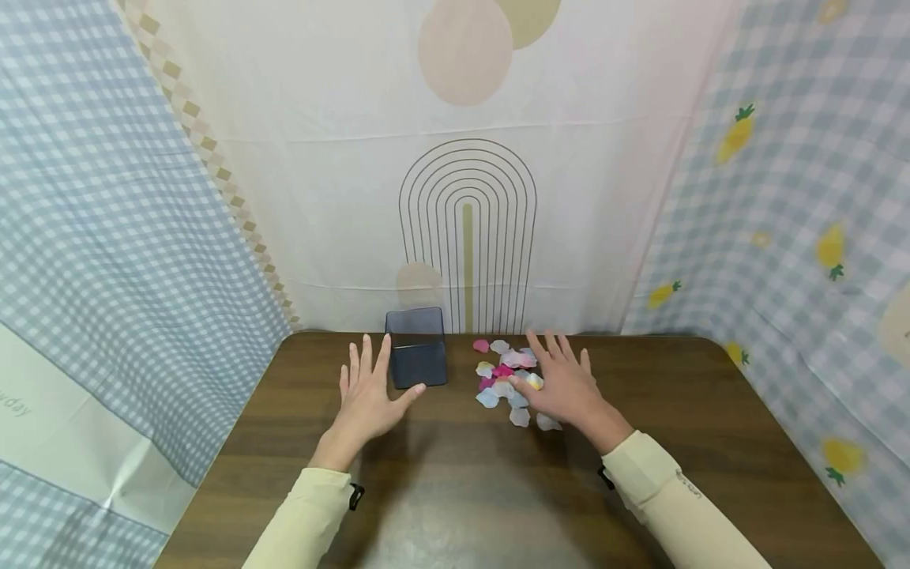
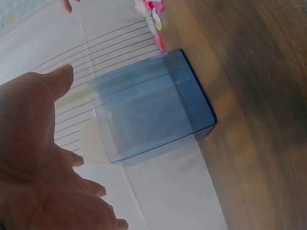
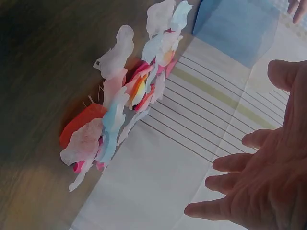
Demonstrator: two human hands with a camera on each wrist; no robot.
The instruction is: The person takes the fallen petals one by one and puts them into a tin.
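A translucent blue plastic box (image 1: 418, 365) stands toward the back of the table, its open top showing in the head view. My left hand (image 1: 370, 401), fingers spread, hovers just in front and to the left of it, holding nothing. In the left wrist view the box (image 2: 153, 108) appears beyond the thumb, apart from the hand (image 2: 38, 158). Right of the box lies a loose heap of petal-like pieces (image 1: 503, 370) in pink, white, pale blue and orange. Above the heap's right side is my right hand (image 1: 566, 387), fingers spread with nothing in them; it covers part of the petals.
The brown wooden table (image 1: 455, 490) runs back to a white cloth (image 1: 341, 237) printed with arches and circles. Blue checked cloth (image 1: 178, 261) hangs at the left, and another checked cloth with pineapples (image 1: 782, 261) hangs at the right.
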